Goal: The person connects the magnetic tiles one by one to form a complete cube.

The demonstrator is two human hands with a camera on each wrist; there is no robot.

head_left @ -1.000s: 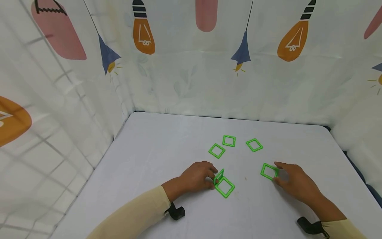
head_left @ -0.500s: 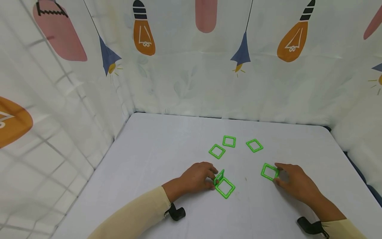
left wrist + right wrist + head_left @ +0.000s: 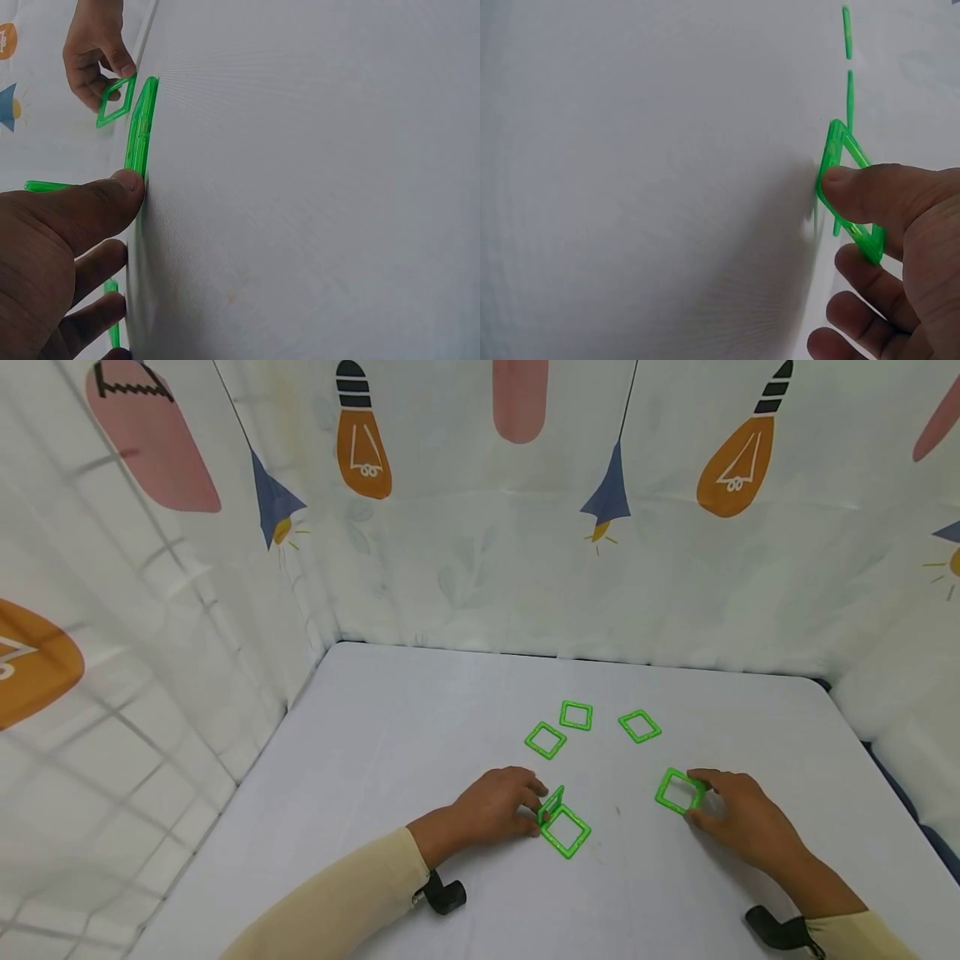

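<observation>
At the front of the table, my left hand (image 3: 504, 803) holds a pair of green square magnetic tiles by their shared corner. One tile (image 3: 566, 832) lies flat and the other, a standing tile (image 3: 552, 804), leans up along its edge. The left thumb (image 3: 112, 201) presses the near end of the flat tile in the left wrist view. To the right, my right hand (image 3: 750, 818) pinches another green square tile (image 3: 665, 787) between thumb and fingers. The right wrist view shows this tile tilted, the thumb (image 3: 847, 187) across its frame; a further green strip (image 3: 836, 226) shows behind it.
Three more green tiles lie flat farther back: a left one (image 3: 533, 746), a middle one (image 3: 576, 702) and a right one (image 3: 651, 721). White table cloth (image 3: 420, 718) surrounds them. A patterned curtain (image 3: 480, 585) hangs behind and at the left.
The tile in my right hand has tilted slightly, and its right edge has shifted right between the fingers. My left hand and its pair of tiles stay in place.
</observation>
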